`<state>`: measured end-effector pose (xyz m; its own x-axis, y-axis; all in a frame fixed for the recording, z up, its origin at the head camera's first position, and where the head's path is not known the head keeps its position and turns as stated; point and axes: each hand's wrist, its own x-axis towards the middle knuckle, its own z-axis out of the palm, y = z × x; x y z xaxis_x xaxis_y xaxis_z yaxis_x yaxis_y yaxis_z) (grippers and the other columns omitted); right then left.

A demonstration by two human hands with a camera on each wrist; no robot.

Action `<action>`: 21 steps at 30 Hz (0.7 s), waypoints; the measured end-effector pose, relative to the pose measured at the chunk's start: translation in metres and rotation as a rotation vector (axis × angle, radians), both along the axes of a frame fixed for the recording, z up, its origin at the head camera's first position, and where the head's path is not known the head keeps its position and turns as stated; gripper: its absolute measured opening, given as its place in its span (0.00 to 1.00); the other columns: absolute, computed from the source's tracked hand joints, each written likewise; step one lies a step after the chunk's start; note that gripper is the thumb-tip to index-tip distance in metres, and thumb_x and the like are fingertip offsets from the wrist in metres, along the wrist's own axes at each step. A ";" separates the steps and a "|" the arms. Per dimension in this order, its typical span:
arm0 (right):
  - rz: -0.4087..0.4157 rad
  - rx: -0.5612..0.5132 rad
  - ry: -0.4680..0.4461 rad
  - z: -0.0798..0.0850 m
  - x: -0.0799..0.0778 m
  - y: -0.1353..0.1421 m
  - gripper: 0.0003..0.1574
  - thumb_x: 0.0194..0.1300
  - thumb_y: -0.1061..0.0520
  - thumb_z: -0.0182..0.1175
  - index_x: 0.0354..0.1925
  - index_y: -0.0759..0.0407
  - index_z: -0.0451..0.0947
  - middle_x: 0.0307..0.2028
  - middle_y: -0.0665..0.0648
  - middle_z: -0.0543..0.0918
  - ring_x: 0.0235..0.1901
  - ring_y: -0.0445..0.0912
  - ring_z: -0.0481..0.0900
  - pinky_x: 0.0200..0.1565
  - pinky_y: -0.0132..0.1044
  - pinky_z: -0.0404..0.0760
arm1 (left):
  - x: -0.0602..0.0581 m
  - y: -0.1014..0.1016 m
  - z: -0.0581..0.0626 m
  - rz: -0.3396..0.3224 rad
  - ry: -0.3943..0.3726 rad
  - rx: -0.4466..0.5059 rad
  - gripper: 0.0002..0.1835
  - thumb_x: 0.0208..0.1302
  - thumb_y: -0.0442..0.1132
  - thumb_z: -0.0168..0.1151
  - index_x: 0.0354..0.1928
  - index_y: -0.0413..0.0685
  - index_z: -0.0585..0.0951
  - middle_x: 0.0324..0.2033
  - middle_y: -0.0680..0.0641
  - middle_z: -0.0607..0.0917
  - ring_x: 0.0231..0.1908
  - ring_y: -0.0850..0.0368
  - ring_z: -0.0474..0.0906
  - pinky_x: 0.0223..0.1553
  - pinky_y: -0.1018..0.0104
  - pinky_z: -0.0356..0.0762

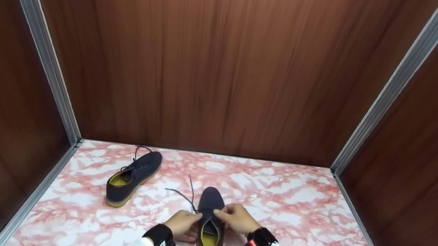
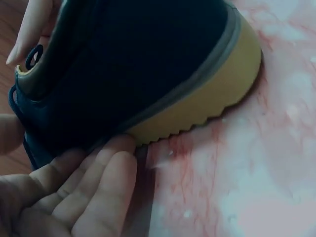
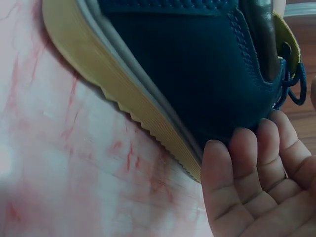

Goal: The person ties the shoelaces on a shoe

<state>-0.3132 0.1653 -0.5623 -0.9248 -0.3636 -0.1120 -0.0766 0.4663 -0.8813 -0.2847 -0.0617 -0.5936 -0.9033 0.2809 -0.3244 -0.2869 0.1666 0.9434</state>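
Observation:
A dark lace-up shoe (image 1: 211,199) with a yellow lining and a tan ridged sole stands upright, toe pointing away from me. My left hand (image 1: 182,224) holds its left side, thumb by the eyelets and fingers (image 2: 106,192) against the upper just over the sole. On the opposite side my right hand (image 1: 240,219) grips the eyelet edge, its thumb on top and its fingers (image 3: 217,168) along the outer side. A loose shoelace (image 1: 181,194) spreads in two ends to the left of the toe. Part of the lacing is hidden by my thumbs.
The matching shoe (image 1: 147,168) lies farther back on the left, its lace (image 1: 136,152) trailing toward the rear wall. A red-and-white marbled surface (image 1: 289,198) is under both shoes. Brown wood-grain panels (image 1: 218,64) with grey metal corner strips (image 1: 390,85) enclose it on three sides.

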 end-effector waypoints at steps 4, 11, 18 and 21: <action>0.006 0.005 0.012 -0.004 -0.002 -0.002 0.17 0.70 0.53 0.68 0.32 0.66 0.80 0.24 0.46 0.77 0.23 0.41 0.75 0.29 0.33 0.78 | 0.000 -0.001 -0.001 0.016 -0.031 0.010 0.22 0.76 0.54 0.56 0.41 0.40 0.83 0.27 0.49 0.85 0.27 0.59 0.86 0.33 0.62 0.89; 0.042 0.010 0.043 -0.008 -0.005 0.001 0.15 0.69 0.58 0.68 0.33 0.70 0.81 0.21 0.44 0.75 0.22 0.37 0.72 0.27 0.28 0.72 | 0.000 0.001 -0.004 0.041 0.008 0.030 0.18 0.76 0.52 0.58 0.43 0.41 0.79 0.30 0.51 0.85 0.28 0.60 0.85 0.33 0.61 0.88; -0.001 -0.046 0.040 -0.005 -0.003 0.001 0.08 0.64 0.63 0.67 0.37 0.69 0.80 0.23 0.47 0.77 0.23 0.40 0.74 0.24 0.30 0.71 | -0.002 0.003 -0.004 0.068 0.050 0.061 0.13 0.76 0.47 0.58 0.35 0.47 0.73 0.32 0.48 0.80 0.29 0.59 0.85 0.33 0.61 0.88; -0.020 -0.062 0.009 -0.004 -0.003 -0.001 0.08 0.64 0.65 0.64 0.42 0.68 0.81 0.26 0.49 0.79 0.24 0.41 0.76 0.26 0.30 0.73 | -0.001 0.003 -0.003 0.075 0.054 0.060 0.12 0.75 0.46 0.59 0.36 0.48 0.72 0.33 0.48 0.79 0.29 0.58 0.86 0.33 0.61 0.88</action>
